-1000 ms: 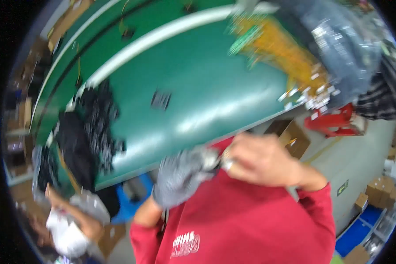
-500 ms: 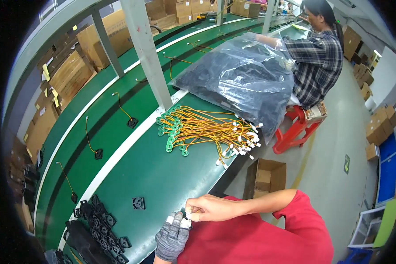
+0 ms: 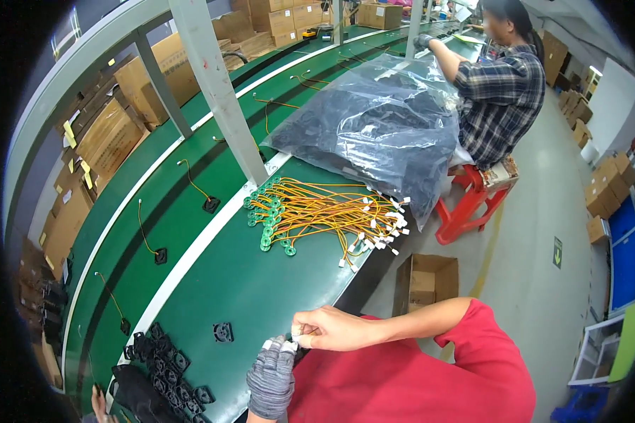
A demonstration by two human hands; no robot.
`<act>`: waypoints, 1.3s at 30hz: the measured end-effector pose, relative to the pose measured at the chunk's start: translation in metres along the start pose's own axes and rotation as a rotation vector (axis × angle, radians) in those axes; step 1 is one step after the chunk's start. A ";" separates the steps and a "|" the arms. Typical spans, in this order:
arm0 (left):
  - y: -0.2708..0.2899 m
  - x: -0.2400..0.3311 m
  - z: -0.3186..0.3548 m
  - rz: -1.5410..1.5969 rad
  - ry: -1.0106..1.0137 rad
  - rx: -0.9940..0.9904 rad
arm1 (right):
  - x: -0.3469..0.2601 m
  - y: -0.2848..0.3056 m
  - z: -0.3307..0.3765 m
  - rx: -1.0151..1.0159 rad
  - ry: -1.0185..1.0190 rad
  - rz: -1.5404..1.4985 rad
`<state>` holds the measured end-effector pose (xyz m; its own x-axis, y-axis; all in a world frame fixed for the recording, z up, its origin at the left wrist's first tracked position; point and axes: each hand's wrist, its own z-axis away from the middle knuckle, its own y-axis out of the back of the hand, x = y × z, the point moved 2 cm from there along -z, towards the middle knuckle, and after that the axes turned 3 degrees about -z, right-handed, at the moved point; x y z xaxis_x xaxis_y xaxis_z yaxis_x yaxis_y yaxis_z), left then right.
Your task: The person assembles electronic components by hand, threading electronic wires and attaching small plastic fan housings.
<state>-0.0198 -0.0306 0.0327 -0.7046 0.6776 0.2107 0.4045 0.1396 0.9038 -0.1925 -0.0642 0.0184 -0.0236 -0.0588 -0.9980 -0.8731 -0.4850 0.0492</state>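
Observation:
My left hand (image 3: 271, 381), in a grey striped glove with pale fingertips, is closed at the bench's front edge. Against it, my bare right hand (image 3: 331, 329) pinches with thumb and forefinger. Between the two a small dark part shows, mostly covered by the fingers, so its kind stays hidden. Nearest to them on the green bench lies a single square black fan frame (image 3: 223, 332). Farther up the bench is a bundle of orange-yellow wires (image 3: 324, 211), with round green circuit boards (image 3: 266, 240) at one end and white plugs (image 3: 374, 240) at the other.
Black fan frames (image 3: 166, 370) are heaped at lower left, near another person's hand (image 3: 100, 403). A green conveyor (image 3: 183, 247) carries wired fans behind a grey post (image 3: 222, 92). A big plastic bag (image 3: 374, 120) lies before a seated co-worker (image 3: 504, 92). An open carton (image 3: 430, 282) stands on the floor.
Another person's hand has appeared at the lower left corner. The co-worker's gloved hand has lifted beyond the bag. My hands stay together, nearly in place; the view has shifted slightly.

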 end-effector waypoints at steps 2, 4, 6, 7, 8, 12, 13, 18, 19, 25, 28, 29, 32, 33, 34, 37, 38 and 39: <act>-0.002 0.000 -0.004 -0.163 -0.121 -0.035 | 0.004 0.005 -0.001 -0.031 -0.034 -0.016; -0.006 -0.004 -0.004 -0.176 -0.158 -0.025 | 0.005 0.010 -0.001 -0.082 -0.066 -0.006; -0.006 -0.006 -0.011 -0.275 -0.236 -0.047 | -0.004 0.018 -0.004 -0.097 -0.078 0.033; -0.004 -0.014 -0.018 -0.248 -0.246 -0.043 | -0.013 0.025 -0.007 -0.110 -0.075 0.104; 0.003 -0.022 -0.026 -0.193 -0.218 -0.027 | -0.021 0.032 -0.009 -0.122 -0.073 0.175; 0.046 -0.082 -0.057 -0.157 0.001 0.442 | -0.069 0.074 -0.029 0.374 0.462 0.812; 0.052 -0.105 -0.054 0.034 0.258 0.546 | -0.084 0.083 -0.036 0.612 0.617 1.045; 0.049 -0.268 -0.050 0.714 0.760 1.137 | -0.077 0.086 -0.071 0.693 0.857 1.111; 0.030 -0.297 -0.046 0.791 0.868 1.045 | -0.051 0.081 -0.078 0.605 0.759 1.062; -0.017 -0.350 -0.030 -0.032 0.887 0.735 | 0.037 0.062 -0.094 0.344 0.477 1.051; -0.005 -0.327 -0.057 -0.129 1.155 0.378 | 0.032 0.061 -0.097 0.358 0.439 1.098; 0.002 -0.325 -0.060 -0.220 1.184 0.297 | 0.033 0.060 -0.097 0.363 0.433 1.088; -0.003 -0.334 -0.031 -0.464 1.266 0.448 | 0.026 0.054 -0.098 0.330 0.385 1.136; 0.002 -0.318 -0.042 -0.354 1.231 0.353 | 0.035 0.058 -0.099 0.292 0.336 1.131; 0.000 -0.310 -0.037 -0.355 1.237 0.349 | 0.036 0.057 -0.099 0.285 0.333 1.128; -0.017 -0.279 -0.034 -0.596 0.913 -0.084 | 0.035 0.054 -0.097 0.273 0.350 1.170; -0.025 -0.286 -0.030 -0.585 0.913 -0.086 | 0.035 0.051 -0.096 0.270 0.342 1.178; -0.032 -0.297 -0.024 -0.587 0.871 0.031 | 0.030 0.049 -0.093 0.312 0.354 1.179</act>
<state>0.1621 -0.2537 -0.0499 -0.9657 -0.2546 -0.0510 -0.1301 0.3045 0.9436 -0.1903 -0.1707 -0.0056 -0.7730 -0.5654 -0.2877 -0.4894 0.2430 0.8375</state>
